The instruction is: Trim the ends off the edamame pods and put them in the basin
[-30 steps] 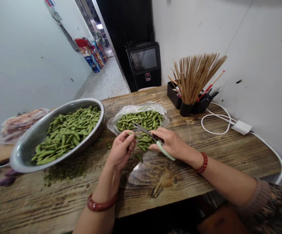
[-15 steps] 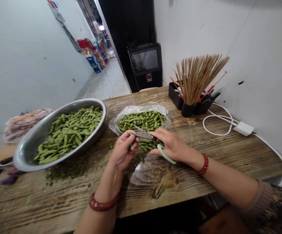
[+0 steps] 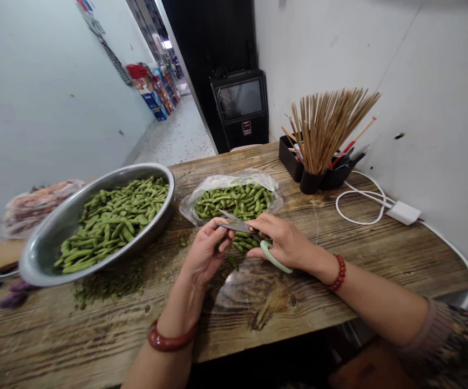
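My right hand [image 3: 284, 240] is closed around scissors [image 3: 272, 255] with pale green handles, their dark blades slightly apart and pointing left. The fingers of my left hand [image 3: 209, 246] are pinched together at the blades, round an edamame pod [image 3: 218, 247] that is mostly hidden; only a little green shows. Just beyond both hands lies a clear plastic bag [image 3: 191, 201], opened out, with many edamame pods [image 3: 236, 200] in it. One loose pod [image 3: 232, 263] rests on the table below my hands. To the left, a large metal basin [image 3: 39, 265] holds a heap of pods [image 3: 116, 219].
Green trimmings [image 3: 108, 286] are scattered on the wooden table [image 3: 266, 313] by the basin. At the back right stands a black holder [image 3: 290, 156] full of wooden skewers [image 3: 326, 129]. A white cable with an adapter [image 3: 404, 213] lies by the wall. A filled plastic bag [image 3: 35, 208] sits behind the basin.
The scissor blades have come a little closer together at my left fingertips. Both hands have otherwise stayed in place, and the view has shifted very slightly.
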Demonstrator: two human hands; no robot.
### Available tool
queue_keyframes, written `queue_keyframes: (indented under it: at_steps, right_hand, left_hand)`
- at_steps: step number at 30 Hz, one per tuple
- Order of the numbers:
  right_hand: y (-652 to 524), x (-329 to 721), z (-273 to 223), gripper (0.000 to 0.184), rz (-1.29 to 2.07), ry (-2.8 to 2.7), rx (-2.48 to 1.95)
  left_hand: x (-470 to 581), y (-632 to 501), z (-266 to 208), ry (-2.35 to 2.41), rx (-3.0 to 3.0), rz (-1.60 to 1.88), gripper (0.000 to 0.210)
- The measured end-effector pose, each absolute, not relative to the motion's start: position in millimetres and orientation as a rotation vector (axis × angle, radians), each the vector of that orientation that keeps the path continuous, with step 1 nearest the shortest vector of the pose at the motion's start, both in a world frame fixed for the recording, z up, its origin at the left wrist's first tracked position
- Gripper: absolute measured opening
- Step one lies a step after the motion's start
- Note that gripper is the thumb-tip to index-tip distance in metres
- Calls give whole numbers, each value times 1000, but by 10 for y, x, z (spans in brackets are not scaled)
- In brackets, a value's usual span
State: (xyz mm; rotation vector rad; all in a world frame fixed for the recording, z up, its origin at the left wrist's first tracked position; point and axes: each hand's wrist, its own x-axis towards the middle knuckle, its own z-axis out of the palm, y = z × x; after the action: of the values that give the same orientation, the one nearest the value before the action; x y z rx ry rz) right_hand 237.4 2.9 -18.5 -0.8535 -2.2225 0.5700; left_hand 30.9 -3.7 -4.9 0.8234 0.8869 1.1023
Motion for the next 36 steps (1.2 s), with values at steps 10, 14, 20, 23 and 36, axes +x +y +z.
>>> queue_keyframes:
  at_steps: [10, 14, 20, 23, 36]
  right_hand:
    - [43, 2376, -180, 42, 594, -2147, -869]
    - [73, 2383, -217, 44, 554, -2063, -903]
    - [74, 2389, -220, 42, 546, -2080, -898]
    - [84, 2402, -205, 43, 534, -2066, -883]
    - [108, 2411, -215, 43, 509, -2062, -886]
  left_hand:
    - [321, -27, -21, 904, 827, 1167, 17]
    - [246, 14, 14, 834, 715, 1227, 14]
    - [216, 21, -10, 1028, 880, 1128, 19]
    - [256, 30, -97, 1286, 1245, 1048, 17]
    - [251, 69, -397, 1477, 2243, 754, 17]
